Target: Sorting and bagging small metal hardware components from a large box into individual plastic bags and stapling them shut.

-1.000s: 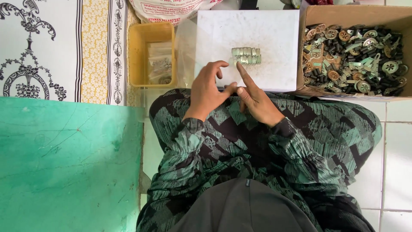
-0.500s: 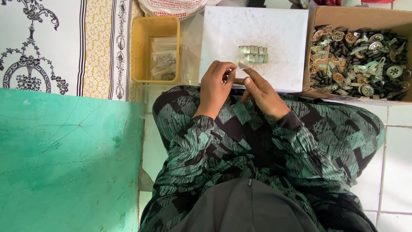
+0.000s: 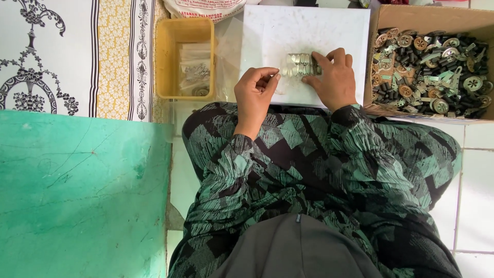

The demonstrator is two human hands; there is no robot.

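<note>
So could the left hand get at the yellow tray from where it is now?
Probably yes. The left hand is curled at the near edge of the white board, and the yellow tray sits just to its left with its top open. Nothing lies between them; only the clear bags are inside it.

A green scratched board (image 3: 77, 195) is lying at the left over white floor tiles (image 3: 476, 195), and a patterned cloth (image 3: 67, 51) is covering the floor above it.
</note>
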